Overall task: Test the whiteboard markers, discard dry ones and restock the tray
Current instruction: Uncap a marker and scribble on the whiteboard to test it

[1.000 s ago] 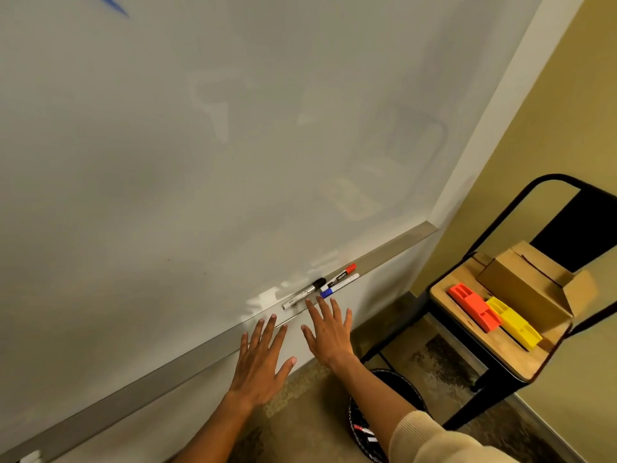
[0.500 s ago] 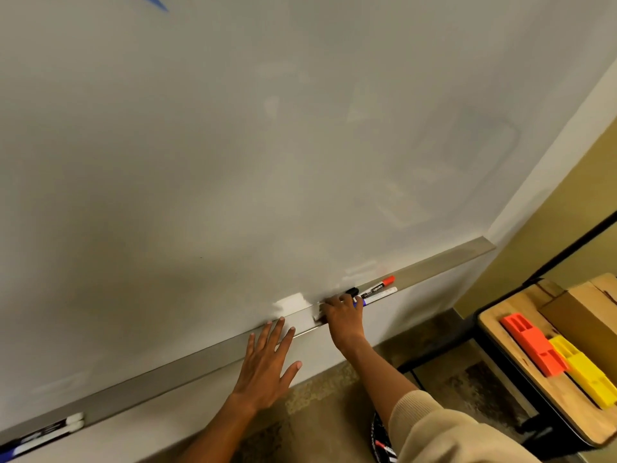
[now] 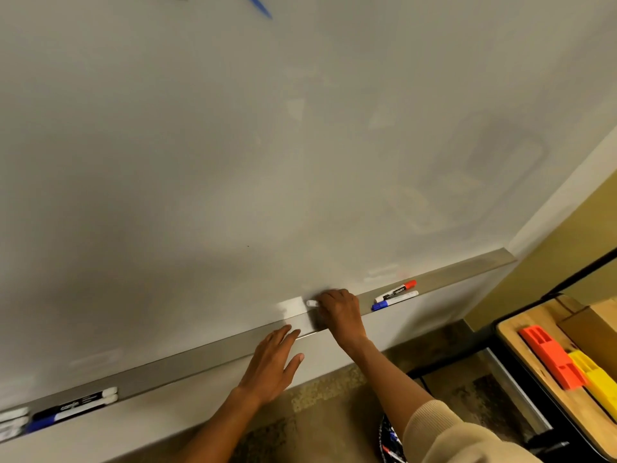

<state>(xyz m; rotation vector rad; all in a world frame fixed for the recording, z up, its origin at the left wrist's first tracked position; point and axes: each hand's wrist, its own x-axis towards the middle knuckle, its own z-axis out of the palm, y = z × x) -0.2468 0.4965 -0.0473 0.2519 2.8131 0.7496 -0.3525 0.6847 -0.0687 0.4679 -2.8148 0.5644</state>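
Our right hand [image 3: 340, 312] has its fingers curled round a marker [image 3: 312, 303] on the tray [image 3: 200, 357], only its white end poking out. Left hand [image 3: 272, 365] rests flat, fingers straight, on the tray edge. Red-capped marker [image 3: 397, 290] and blue-capped marker [image 3: 395, 300] lie just right.

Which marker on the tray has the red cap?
The red-capped marker right of the right hand, lying behind the blue-capped marker nearer the whiteboard.
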